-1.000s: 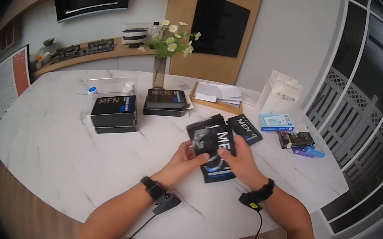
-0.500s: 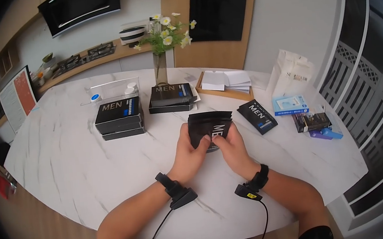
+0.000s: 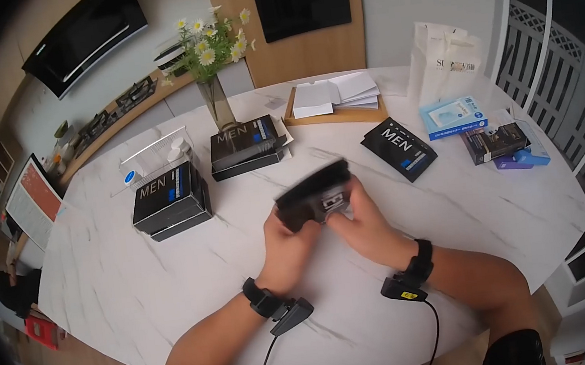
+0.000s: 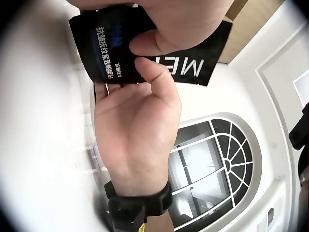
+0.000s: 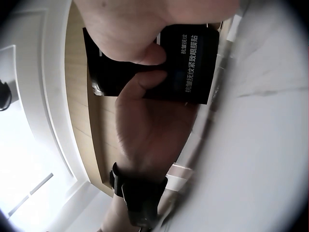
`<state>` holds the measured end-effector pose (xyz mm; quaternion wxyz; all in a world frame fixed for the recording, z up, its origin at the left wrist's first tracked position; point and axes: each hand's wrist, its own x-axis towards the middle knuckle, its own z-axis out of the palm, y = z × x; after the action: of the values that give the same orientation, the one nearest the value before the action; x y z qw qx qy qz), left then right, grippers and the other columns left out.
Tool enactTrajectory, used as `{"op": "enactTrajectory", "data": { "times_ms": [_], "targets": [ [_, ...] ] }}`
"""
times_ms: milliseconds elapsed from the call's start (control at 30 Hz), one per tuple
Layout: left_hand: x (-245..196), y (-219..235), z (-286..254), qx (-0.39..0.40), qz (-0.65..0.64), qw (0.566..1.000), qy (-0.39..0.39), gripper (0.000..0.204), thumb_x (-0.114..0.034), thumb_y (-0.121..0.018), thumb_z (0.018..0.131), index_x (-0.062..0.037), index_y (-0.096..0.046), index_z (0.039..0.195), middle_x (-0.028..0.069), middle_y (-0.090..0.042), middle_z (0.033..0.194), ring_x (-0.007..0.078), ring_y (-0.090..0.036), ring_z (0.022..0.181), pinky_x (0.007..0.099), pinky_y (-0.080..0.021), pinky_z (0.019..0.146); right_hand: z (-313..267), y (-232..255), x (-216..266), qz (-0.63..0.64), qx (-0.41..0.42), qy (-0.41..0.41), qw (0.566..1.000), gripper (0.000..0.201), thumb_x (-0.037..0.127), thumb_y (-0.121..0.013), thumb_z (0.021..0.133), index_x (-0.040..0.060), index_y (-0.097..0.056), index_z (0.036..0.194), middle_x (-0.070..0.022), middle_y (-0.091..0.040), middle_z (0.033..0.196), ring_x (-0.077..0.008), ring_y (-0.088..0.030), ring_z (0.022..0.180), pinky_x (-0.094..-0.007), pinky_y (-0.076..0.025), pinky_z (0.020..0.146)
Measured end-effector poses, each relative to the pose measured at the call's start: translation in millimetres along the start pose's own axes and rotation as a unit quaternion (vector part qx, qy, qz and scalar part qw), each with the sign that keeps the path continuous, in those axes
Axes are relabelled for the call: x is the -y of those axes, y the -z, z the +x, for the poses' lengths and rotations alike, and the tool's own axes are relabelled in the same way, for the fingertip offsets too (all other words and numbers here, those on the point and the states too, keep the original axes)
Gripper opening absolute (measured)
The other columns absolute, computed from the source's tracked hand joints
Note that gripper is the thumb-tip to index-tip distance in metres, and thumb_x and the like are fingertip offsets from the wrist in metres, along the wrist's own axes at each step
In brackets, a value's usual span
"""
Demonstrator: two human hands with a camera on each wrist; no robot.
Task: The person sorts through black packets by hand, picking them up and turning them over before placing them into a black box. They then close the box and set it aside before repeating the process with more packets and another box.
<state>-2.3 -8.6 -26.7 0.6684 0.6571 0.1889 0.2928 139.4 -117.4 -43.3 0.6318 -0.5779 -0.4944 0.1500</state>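
Note:
Both hands hold a stack of black sachets (image 3: 313,197) lettered "MEN" upright over the middle of the table. My left hand (image 3: 291,249) grips the stack's left side, and my right hand (image 3: 372,227) grips its right side. The two thumbs press on the near face, with their tips almost meeting. In the left wrist view, white print and the big letters show on the front sachet (image 4: 104,53). The right wrist view shows small white characters on the same black packet (image 5: 193,63). Most of the other fingers are hidden behind the stack.
A loose black "MEN" sachet (image 3: 398,149) lies to the right on the marble table (image 3: 266,330). Black boxes (image 3: 170,200) and another box (image 3: 245,148) stand left. Behind are a flower vase (image 3: 217,104) and wooden tray (image 3: 289,120). A light-blue box (image 3: 455,117) lies right, before a paper bag (image 3: 440,57).
The stack came down from a raised, slanted position, then tipped, showing its top edges; now it tilts with its right end higher. Both hands keep hold. The head view has turned right.

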Motion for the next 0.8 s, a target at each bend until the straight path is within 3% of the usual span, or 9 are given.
{"op": "enactTrajectory", "data": {
  "times_ms": [67,167,267,367,467,567,600,700,800],
  "targets": [
    [6.8,3.4,4.0,0.022,-0.01,0.999,0.026,0.041,0.006,-0.063,0.091,0.0006,-0.056,0.13,0.0038,-0.067,0.118,0.0109,-0.061,0.106,0.0282,-0.051,0.093,1.7,4.7,-10.2,-0.036,0.01,0.032,0.999,0.052,0.007,-0.065,0.093,-0.0034,-0.042,0.138,-0.0199,-0.065,0.121,-0.0265,-0.066,0.113,-0.0387,-0.053,0.096],
    [16.9,2.7,9.0,0.019,-0.068,0.996,-0.052,0.042,0.003,-0.063,0.098,0.0006,-0.055,0.139,0.0045,-0.068,0.126,0.0124,-0.063,0.111,0.0306,-0.052,0.097,-0.8,6.2,-13.0,-0.019,0.051,-0.04,0.998,0.053,0.006,-0.066,0.093,-0.0044,-0.042,0.139,-0.0199,-0.066,0.12,-0.0289,-0.068,0.112,-0.0407,-0.054,0.096],
    [12.3,7.7,6.6,0.047,-0.008,0.998,-0.034,0.047,0.0,-0.064,0.101,0.0004,-0.048,0.146,0.0075,-0.063,0.138,0.0133,-0.06,0.12,0.0323,-0.05,0.106,-0.6,5.8,-7.7,-0.021,0.054,-0.042,0.997,0.055,0.005,-0.066,0.093,-0.0055,-0.041,0.141,-0.0193,-0.067,0.12,-0.0295,-0.069,0.11,-0.0407,-0.055,0.096],
    [8.3,2.3,3.3,0.02,-0.001,0.998,-0.065,0.041,-0.001,-0.068,0.099,0.0029,-0.054,0.137,0.0058,-0.069,0.121,0.0122,-0.063,0.11,0.0304,-0.051,0.098,-0.9,6.0,-7.1,-0.009,0.044,-0.042,0.998,0.063,0.003,-0.066,0.092,-0.0062,-0.037,0.147,-0.0212,-0.063,0.128,-0.0313,-0.066,0.118,-0.0421,-0.053,0.102],
    [-18.6,11.1,-0.2,0.004,0.14,0.987,-0.078,0.03,0.0,-0.071,0.094,0.0011,-0.065,0.123,0.0085,-0.074,0.109,0.0166,-0.069,0.103,0.0319,-0.053,0.094,5.5,8.7,-5.6,-0.118,-0.078,0.077,0.987,0.071,0.002,-0.068,0.09,-0.0059,-0.034,0.152,-0.0237,-0.057,0.137,-0.0357,-0.06,0.128,-0.0453,-0.047,0.109],
    [-46.8,32.1,2.2,0.036,0.36,0.92,-0.151,0.022,-0.004,-0.081,0.088,0.0014,-0.072,0.107,0.0081,-0.076,0.096,0.0176,-0.07,0.094,0.0325,-0.053,0.089,10.8,19.6,11.2,-0.173,-0.121,0.122,0.97,0.076,0.002,-0.069,0.089,-0.0052,-0.033,0.155,-0.0252,-0.052,0.143,-0.0398,-0.054,0.134,-0.0478,-0.042,0.114],
    [-54.0,32.0,-0.6,0.011,0.425,0.887,-0.181,0.02,-0.003,-0.082,0.081,-0.0008,-0.074,0.1,0.0126,-0.075,0.092,0.0227,-0.071,0.091,0.0348,-0.053,0.088,11.0,19.6,13.0,-0.187,-0.129,0.133,0.965,0.073,0.001,-0.069,0.089,-0.0047,-0.036,0.153,-0.0246,-0.054,0.141,-0.0394,-0.055,0.132,-0.0472,-0.042,0.115],
    [-70.1,33.6,-4.2,0.019,0.513,0.837,-0.193,0.02,-0.002,-0.081,0.08,-0.0021,-0.075,0.099,0.0122,-0.075,0.091,0.0251,-0.071,0.092,0.0388,-0.05,0.096,6.3,14.1,-1.9,-0.158,-0.083,0.105,0.978,0.069,0.0,-0.068,0.089,-0.0047,-0.039,0.151,-0.0242,-0.056,0.141,-0.0379,-0.056,0.132,-0.0454,-0.042,0.115],
    [-69.0,36.4,-4.1,0.057,0.522,0.836,-0.161,0.027,-0.002,-0.082,0.078,-0.0022,-0.074,0.103,0.0126,-0.074,0.095,0.0245,-0.071,0.097,0.0398,-0.045,0.106,0.8,12.9,-2.4,-0.052,-0.014,0.007,0.999,0.065,0.001,-0.067,0.091,-0.0017,-0.041,0.15,-0.0248,-0.057,0.143,-0.0369,-0.057,0.134,-0.0427,-0.043,0.114]
  ]
}}
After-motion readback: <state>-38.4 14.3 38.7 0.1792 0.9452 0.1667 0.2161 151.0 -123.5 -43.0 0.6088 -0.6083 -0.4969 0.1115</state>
